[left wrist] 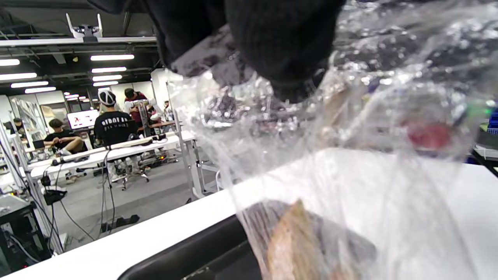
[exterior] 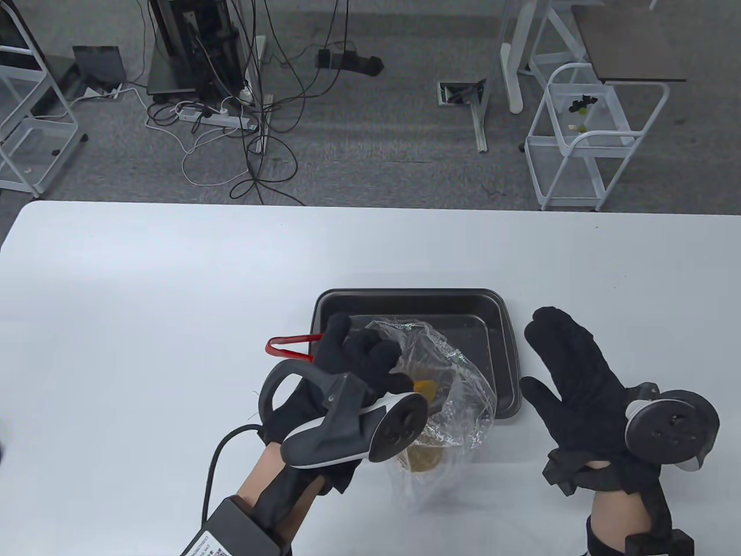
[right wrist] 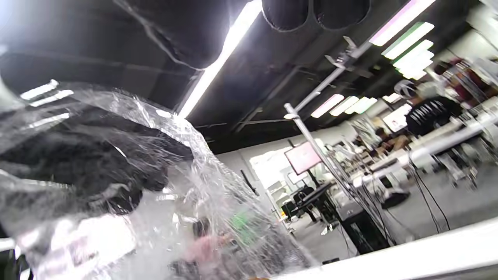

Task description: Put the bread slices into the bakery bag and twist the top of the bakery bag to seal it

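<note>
I count one white table [exterior: 145, 301], one dark baking tray [exterior: 498, 359], one clear bakery bag [exterior: 457, 399], one red tongs [exterior: 289, 346]. Bag stands at tray's near edge, long axis roughly upright, mouth up. Bread slices [exterior: 425, 457] inside; count unclear. My left hand [exterior: 353, 359] grips bag top, fingers curled. Right hand [exterior: 570, 370] apart beside tray, fingers straight, holding nothing.

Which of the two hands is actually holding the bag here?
The left hand: its fingers are curled round the bag top. The right hand is spread open beside the tray, touching nothing.
</note>
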A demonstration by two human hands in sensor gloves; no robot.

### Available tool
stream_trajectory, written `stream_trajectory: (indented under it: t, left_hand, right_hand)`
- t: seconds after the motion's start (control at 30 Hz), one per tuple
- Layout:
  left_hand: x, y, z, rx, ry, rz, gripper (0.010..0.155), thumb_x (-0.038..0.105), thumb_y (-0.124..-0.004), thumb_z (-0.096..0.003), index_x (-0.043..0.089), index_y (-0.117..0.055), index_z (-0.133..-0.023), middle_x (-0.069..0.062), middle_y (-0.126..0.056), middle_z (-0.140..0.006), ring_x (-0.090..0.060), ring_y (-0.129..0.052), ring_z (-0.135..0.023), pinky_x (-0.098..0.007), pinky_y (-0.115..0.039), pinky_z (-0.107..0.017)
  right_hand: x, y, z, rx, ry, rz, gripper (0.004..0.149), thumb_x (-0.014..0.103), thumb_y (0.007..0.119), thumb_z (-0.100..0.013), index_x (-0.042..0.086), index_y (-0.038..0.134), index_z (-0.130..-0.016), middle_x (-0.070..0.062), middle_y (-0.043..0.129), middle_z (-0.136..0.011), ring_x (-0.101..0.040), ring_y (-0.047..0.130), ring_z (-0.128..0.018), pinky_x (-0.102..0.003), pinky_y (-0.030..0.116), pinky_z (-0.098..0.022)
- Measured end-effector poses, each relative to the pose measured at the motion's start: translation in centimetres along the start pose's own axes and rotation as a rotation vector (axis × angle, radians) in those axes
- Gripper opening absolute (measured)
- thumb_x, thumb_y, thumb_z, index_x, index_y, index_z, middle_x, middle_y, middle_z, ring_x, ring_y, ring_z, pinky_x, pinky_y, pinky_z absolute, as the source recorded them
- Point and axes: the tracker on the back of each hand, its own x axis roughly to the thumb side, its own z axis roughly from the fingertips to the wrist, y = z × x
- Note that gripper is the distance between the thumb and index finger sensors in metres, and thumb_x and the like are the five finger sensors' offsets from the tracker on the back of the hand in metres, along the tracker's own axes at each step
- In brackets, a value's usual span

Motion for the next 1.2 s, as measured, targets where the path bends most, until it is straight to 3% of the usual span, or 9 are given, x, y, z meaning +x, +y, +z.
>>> stream_trajectory:
  t: [0.23,0.4,0.47,0.6,0.8,0.93,1.0,1.1,1.2]
  left_hand:
    - [1.1,1.1,1.9,0.071,-0.04,-0.137,0.039,0.029,-0.088,-0.0401,0.044,-0.093,-0.075,0.0,-0.079,-0.105,-0.028,-0.077,-0.104,-0.062,-0.047,-0.086]
    - [2.2,1.0,3.0,0.113,-0.09,-0.185,0.038,0.029,-0.089,-0.0396,0.045,-0.093,-0.074,0.003,-0.08,-0.105,-0.028,-0.077,-0.103,-0.062,-0.048,-0.086]
    - [2.1,0.9,3.4,0.115,-0.087,-0.2,0.038,0.03,-0.089,-0.0393,0.046,-0.093,-0.074,0.001,-0.079,-0.105,-0.027,-0.077,-0.104,-0.061,-0.049,-0.086]
    - [0.7,0.8,4.2,0.123,-0.03,-0.186,0.038,0.031,-0.088,-0.0394,0.047,-0.092,-0.074,0.0,-0.07,-0.112,-0.03,-0.07,-0.108,-0.061,-0.048,-0.086]
    - [-3.2,-0.1,5.5,0.087,0.063,-0.126,0.038,0.03,-0.087,-0.0407,0.049,-0.091,-0.073,-0.002,-0.063,-0.116,-0.033,-0.065,-0.111,-0.062,-0.047,-0.086]
    - [-5.0,-0.6,6.2,0.038,0.106,-0.09,0.038,0.03,-0.084,-0.0434,0.052,-0.088,-0.073,-0.003,-0.063,-0.117,-0.034,-0.063,-0.111,-0.062,-0.046,-0.086]
    - [-5.8,-0.8,6.6,0.069,0.107,-0.024,0.039,0.03,-0.083,-0.0443,0.052,-0.086,-0.076,-0.002,-0.065,-0.116,-0.033,-0.066,-0.111,-0.062,-0.047,-0.086]
    - [-8.0,-1.6,7.5,0.133,0.089,0.256,0.056,0.035,-0.082,-0.045,0.052,-0.07,-0.097,-0.003,-0.066,-0.116,-0.033,-0.07,-0.109,-0.062,-0.049,-0.085]
    - [-9.3,-5.0,9.2,0.277,0.134,0.559,0.07,0.048,-0.079,-0.0465,0.044,-0.047,-0.109,-0.008,-0.056,-0.118,-0.038,-0.063,-0.109,-0.064,-0.042,-0.085]
  right_hand:
    - [7.1,2.1,0.4,-0.01,-0.245,0.416,0.082,0.019,0.087,-0.044,0.035,0.037,-0.108,-0.021,0.047,-0.117,-0.059,0.051,-0.104,-0.075,0.039,-0.072]
    - [10.7,4.1,1.0,0.055,-0.287,0.7,0.075,0.018,0.088,-0.043,0.036,0.051,-0.106,-0.021,0.047,-0.118,-0.057,0.051,-0.105,-0.075,0.041,-0.072]
    - [10.9,4.7,0.6,0.087,-0.292,0.722,0.06,0.017,0.089,-0.042,0.031,0.074,-0.099,-0.022,0.049,-0.117,-0.058,0.052,-0.104,-0.075,0.041,-0.072]
    - [11.0,4.8,-0.4,0.163,-0.253,0.827,0.042,0.019,0.088,-0.044,0.026,0.09,-0.085,-0.023,0.051,-0.116,-0.058,0.051,-0.104,-0.075,0.04,-0.072]
    - [11.8,3.3,-1.1,0.238,-0.246,0.929,0.039,0.022,0.086,-0.044,0.022,0.089,-0.082,-0.022,0.051,-0.117,-0.057,0.051,-0.104,-0.074,0.04,-0.072]
    - [12.2,2.4,-1.3,0.33,-0.236,0.833,0.039,0.026,0.087,-0.044,0.027,0.086,-0.082,-0.021,0.053,-0.116,-0.057,0.054,-0.104,-0.074,0.04,-0.072]
    - [12.4,2.4,-1.5,0.359,-0.23,0.76,0.039,0.025,0.087,-0.044,0.024,0.085,-0.083,-0.021,0.06,-0.114,-0.055,0.061,-0.102,-0.074,0.041,-0.072]
    - [12.7,2.6,-1.7,0.314,-0.248,0.807,0.039,0.024,0.086,-0.044,0.023,0.084,-0.083,-0.018,0.072,-0.108,-0.05,0.074,-0.097,-0.074,0.044,-0.072]
    - [12.9,3.5,-1.5,0.281,-0.286,0.804,0.039,0.024,0.087,-0.044,0.02,0.085,-0.083,-0.016,0.081,-0.102,-0.047,0.082,-0.091,-0.073,0.046,-0.071]
